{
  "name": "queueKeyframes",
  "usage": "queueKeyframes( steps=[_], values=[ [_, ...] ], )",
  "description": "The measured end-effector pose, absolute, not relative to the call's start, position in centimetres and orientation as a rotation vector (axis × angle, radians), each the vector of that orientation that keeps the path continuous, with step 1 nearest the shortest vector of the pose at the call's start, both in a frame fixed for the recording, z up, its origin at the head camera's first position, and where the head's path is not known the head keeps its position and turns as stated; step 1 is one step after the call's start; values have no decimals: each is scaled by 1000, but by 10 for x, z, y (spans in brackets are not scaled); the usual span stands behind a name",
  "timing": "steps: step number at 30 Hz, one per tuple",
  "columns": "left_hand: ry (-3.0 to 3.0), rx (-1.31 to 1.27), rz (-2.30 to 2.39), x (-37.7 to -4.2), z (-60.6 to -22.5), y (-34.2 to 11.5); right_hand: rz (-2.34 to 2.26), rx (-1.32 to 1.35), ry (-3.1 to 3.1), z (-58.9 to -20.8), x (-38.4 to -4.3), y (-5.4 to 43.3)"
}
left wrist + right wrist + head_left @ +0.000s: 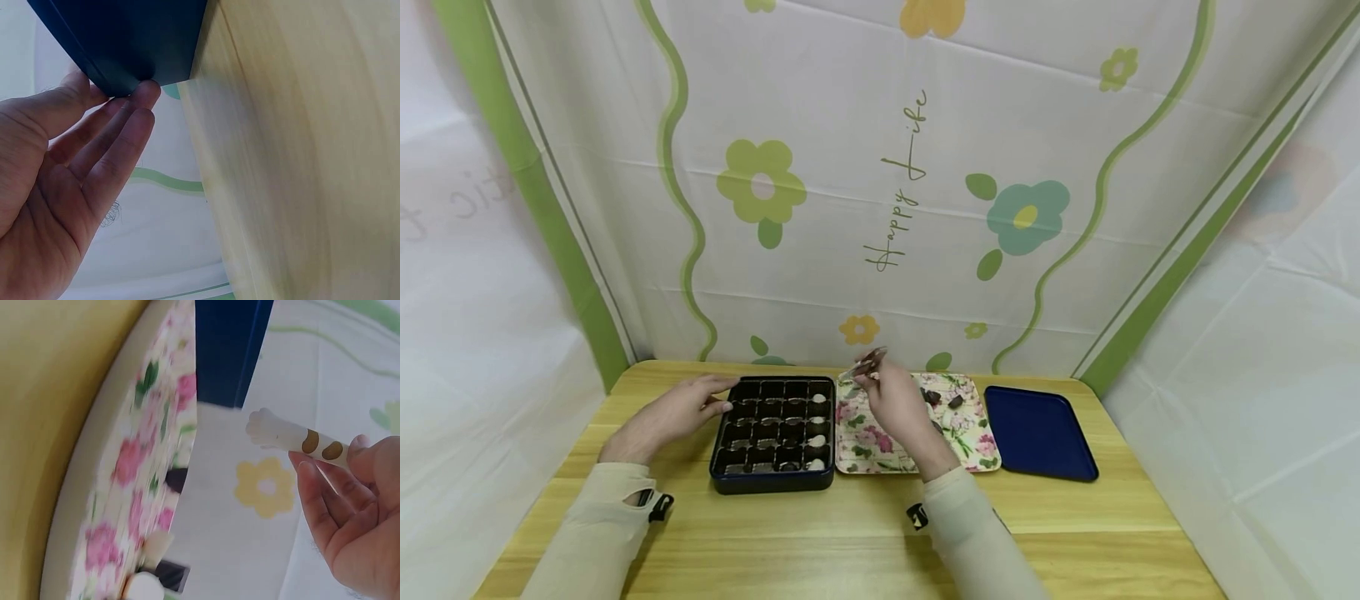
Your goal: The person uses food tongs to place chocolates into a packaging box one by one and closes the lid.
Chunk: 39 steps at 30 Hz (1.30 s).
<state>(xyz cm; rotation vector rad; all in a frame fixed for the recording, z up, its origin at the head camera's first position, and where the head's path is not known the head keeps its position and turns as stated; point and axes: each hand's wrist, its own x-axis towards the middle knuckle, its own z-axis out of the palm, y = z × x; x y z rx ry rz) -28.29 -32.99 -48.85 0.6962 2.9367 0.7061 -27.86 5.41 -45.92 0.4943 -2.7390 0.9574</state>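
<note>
Wood-grain table [820, 542] beneath compartment box [772, 483], flowered curtain [835, 108] behind

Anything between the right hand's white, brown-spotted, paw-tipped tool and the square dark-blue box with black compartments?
Nothing visible. The tool, held in the right hand, is just right of the box; the left hand touches its left side, off that path.

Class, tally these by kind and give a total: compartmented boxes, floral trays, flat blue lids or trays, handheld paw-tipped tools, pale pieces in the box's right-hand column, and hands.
Compartmented box: 1
Floral tray: 1
Flat blue lid or tray: 1
Paw-tipped tool: 1
Pale pieces: 4
Hands (left hand, right hand): 2
Total: 10
</note>
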Motion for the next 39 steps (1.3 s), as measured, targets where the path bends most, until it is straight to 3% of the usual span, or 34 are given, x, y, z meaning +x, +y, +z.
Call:
queueKeyframes(
  steps=[11,24,39],
  values=[
    [2942,710,706,-283,-489,-330,909,288,-2817,-473,-304,82],
    [2939,695,704,-283,-488,-330,796,360,-2900,-492,-324,78],
    [2938,695,710,-282,-489,-330,1204,203,-2884,-481,-322,92]
  ],
)
